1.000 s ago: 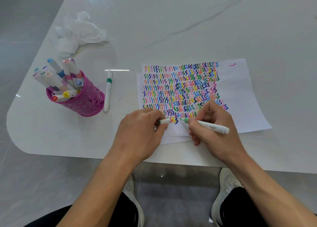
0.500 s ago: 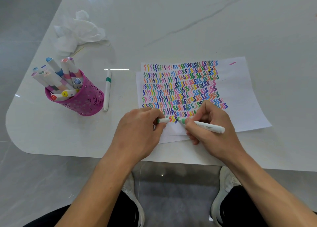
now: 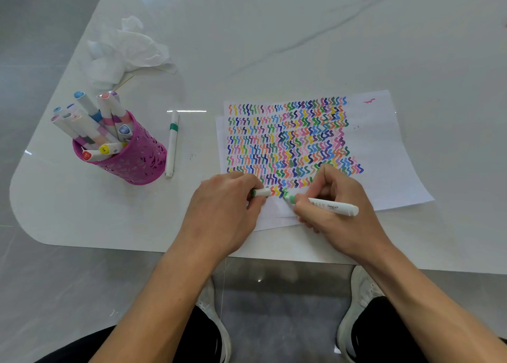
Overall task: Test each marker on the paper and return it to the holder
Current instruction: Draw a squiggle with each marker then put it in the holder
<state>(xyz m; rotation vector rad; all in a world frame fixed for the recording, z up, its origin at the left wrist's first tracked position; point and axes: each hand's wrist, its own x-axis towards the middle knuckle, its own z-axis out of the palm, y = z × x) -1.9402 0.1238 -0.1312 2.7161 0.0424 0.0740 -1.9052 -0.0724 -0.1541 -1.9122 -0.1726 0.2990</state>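
“2 hands, both occupied. Your right hand [image 3: 337, 214] pinches the green marker [image 3: 332, 206] close to its tip, and that tip touches the paper [image 3: 384, 148] at the lowest row of squiggles, by the table's [image 3: 274, 33] near edge.”

“Your left hand [image 3: 222, 211] is curled round the cap [image 3: 262, 192], resting on the paper just left of the tip. Cap and tip are near each other but apart.”

“I'd judge the next move turns on that gap. Your marker's long axis runs roughly along the near edge, tip pointing left and tail right. The cap lies almost on the same line, so you'd lift the tip and bring the 2 together.”

“You can't read from here which end of the cap is open, since your fingers hide its left end. Check before you push.”

“Once it's capped, your target is the pink holder [image 3: 137, 159], well off to your left, toward the table's left edge near the rounded near corner. Your left hand is nearer to it, yet the marker sits in your right.”

“So you'd either pass it over or reach across. Mind the 1 loose marker [image 3: 172, 143] lying just right of the holder, its length running near to far. The holder is crowded too, so aim for a space.”
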